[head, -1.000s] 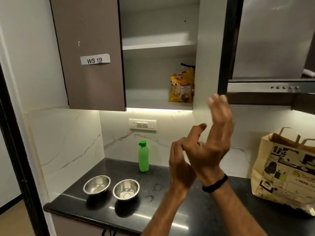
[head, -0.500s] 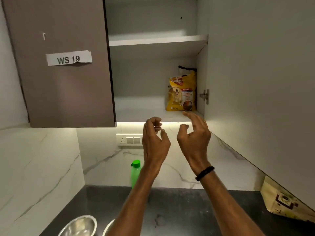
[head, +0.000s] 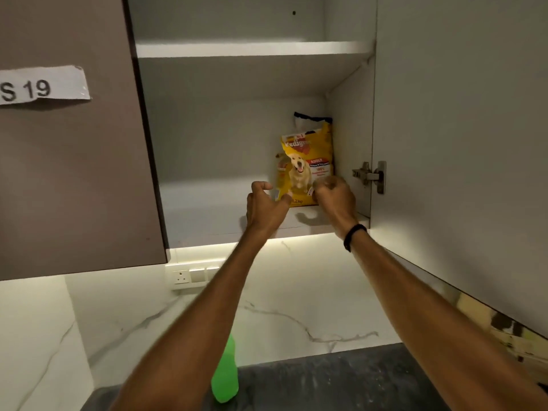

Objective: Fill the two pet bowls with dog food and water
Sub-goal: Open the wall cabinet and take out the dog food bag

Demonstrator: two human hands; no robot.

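Note:
A yellow dog food bag stands upright at the right end of the lower shelf in the open wall cabinet. Both my hands reach up to it. My left hand is spread in a C shape at the bag's lower left corner, thumb against the front. My right hand has curled fingers covering the bag's lower right corner; whether it grips the bag is not visible. A green water bottle stands on the dark counter below, partly behind my left forearm. The two bowls are out of view.
The right cabinet door hangs open beside my right arm, its hinge close to my right hand. The left door is closed and carries a paper label. A switch plate sits on the marble wall. A paper bag shows at the lower right.
The view has tilted up and moved closer to the cabinet. Both hands rose from below the shelf edge up to the bottom corners of the dog food bag. The bowls left the view.

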